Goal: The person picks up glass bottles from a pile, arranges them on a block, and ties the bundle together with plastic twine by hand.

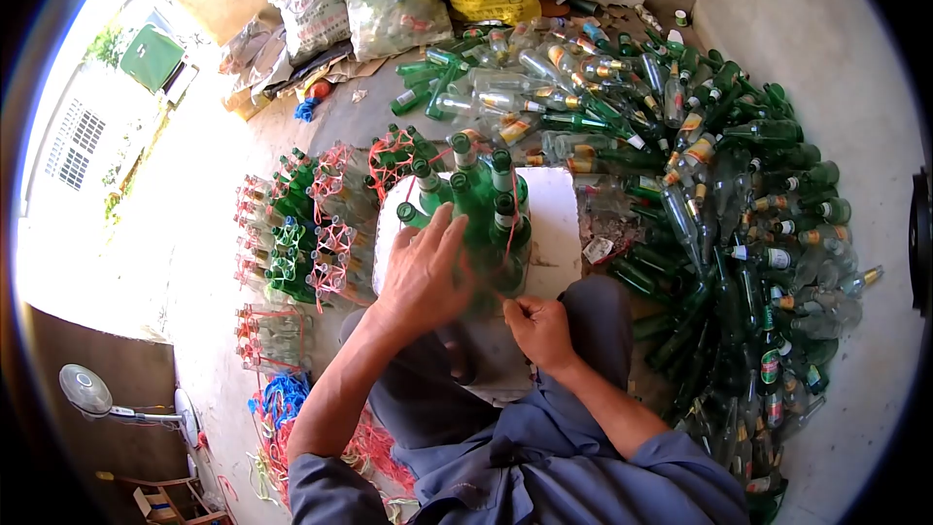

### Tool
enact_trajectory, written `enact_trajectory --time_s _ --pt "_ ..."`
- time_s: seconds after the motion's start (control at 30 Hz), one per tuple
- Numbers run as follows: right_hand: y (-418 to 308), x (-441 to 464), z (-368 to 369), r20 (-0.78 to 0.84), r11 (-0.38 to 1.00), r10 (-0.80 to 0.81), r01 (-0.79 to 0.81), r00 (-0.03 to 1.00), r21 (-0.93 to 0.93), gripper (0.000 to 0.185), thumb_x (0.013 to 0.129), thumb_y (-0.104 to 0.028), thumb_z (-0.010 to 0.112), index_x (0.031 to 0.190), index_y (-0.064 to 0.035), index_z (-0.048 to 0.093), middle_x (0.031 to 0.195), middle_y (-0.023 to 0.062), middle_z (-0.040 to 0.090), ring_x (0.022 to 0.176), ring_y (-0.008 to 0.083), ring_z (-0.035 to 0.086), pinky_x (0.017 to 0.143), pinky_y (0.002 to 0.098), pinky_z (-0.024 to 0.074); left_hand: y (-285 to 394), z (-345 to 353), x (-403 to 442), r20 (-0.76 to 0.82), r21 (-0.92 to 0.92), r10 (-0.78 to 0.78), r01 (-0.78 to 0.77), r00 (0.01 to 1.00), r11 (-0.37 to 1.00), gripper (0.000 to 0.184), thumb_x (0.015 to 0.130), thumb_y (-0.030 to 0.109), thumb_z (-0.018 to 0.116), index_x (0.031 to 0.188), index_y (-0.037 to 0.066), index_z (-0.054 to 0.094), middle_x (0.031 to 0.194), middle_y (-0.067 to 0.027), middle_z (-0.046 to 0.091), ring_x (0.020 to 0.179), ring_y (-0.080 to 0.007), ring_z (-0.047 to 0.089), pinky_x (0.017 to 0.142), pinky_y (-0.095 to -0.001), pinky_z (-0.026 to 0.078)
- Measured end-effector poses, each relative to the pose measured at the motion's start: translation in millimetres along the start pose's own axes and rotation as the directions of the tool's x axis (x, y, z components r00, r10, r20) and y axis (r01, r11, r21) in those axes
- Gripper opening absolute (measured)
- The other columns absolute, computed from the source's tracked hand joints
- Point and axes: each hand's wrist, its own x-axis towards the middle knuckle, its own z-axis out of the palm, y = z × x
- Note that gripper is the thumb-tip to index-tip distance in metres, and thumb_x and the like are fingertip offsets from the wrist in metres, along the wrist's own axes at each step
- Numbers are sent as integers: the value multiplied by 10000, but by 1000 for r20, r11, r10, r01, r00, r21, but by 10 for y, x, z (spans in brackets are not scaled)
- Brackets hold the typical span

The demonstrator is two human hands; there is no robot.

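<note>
A cluster of green glass bottles [471,194] stands upright on a white board [554,233] in front of me. Red plastic string [513,219] runs down by the bottle necks on the right side of the cluster. My left hand [428,267] is at the near left side of these bottles, fingers stretched out and a little blurred; I cannot tell how firmly it touches the glass. Just below the cluster's right side, my right hand [540,331] is closed in a pinch. A bit of red string shows at its fingertips; the rest is hidden.
Tied bundles of bottles [292,258] stand left of the board. A large heap of loose bottles [700,194] curves around the back and right. Filled sacks [394,0] lean at the wall. Blue and red string [282,399] lies lower left, near a fan [87,389].
</note>
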Motion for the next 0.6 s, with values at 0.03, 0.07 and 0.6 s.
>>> enact_trajectory --time_s 0.03,0.07,0.6 --pt "31 3 -7 3 1000 -10 10 1000 -21 342 956 -121 604 641 0 545 539 -41 475 521 13 405 449 257 311 -10 6 -4 -7 -22 -5 5 1000 1000 741 702 165 725 1373 -3 458 1415 -237 465 1155 -403 551 1020 -480 398" --pt "58 7 -25 6 999 -20 20 1000 -42 340 955 -116 604 642 0 540 542 -41 471 524 13 402 452 256 313 -20 11 -7 -14 -44 -10 9 1000 999 724 700 149 714 1363 -3 470 1414 -240 466 1148 -408 552 1013 -478 405" --pt "-470 -111 -316 60 981 -142 149 988 -121 323 933 -62 630 645 8 503 553 -7 424 569 22 369 465 264 314 27 107 -16 -105 31 41 -38 994 999 639 739 84 691 1349 55 503 1331 -203 503 1082 -383 579 954 -472 438"
